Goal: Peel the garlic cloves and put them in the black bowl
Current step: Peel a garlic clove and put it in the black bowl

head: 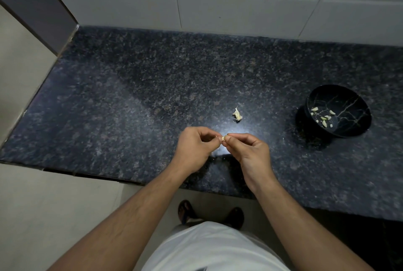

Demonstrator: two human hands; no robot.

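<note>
Garlic clove [222, 138] – small, pale – pinched btwn both hands.

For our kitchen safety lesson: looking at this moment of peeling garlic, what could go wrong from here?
1. The garlic clove is pinched only at the fingertips of the left hand and right hand; it could slip onto the counter.
2. The black bowl sits far to the right, so a carried clove might drop on the way.

Peeled cloves [323, 117] in bowl [349, 96], right
</note>
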